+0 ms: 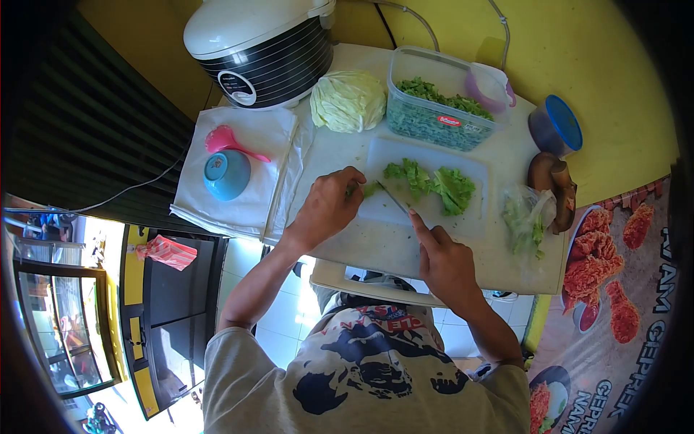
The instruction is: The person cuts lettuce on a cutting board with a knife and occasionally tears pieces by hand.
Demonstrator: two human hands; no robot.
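Observation:
My right hand is closed around a knife, its index finger stretched along the top of the blade. The knife blade points up and left over the white cutting board. My left hand is closed at the board's left edge, mostly hiding a bit of green lettuce that sticks out beside the knife tip. Two loose clumps of leaf lie farther right: a smaller lettuce piece and a larger lettuce leaf. My palm covers the rest of what the left fingers hold.
Behind the board stand a cabbage and a plastic container of chopped greens with a purple-handled cup. A rice cooker is back left; a blue bowl and pink ladle lie left. A bag of greens sits right.

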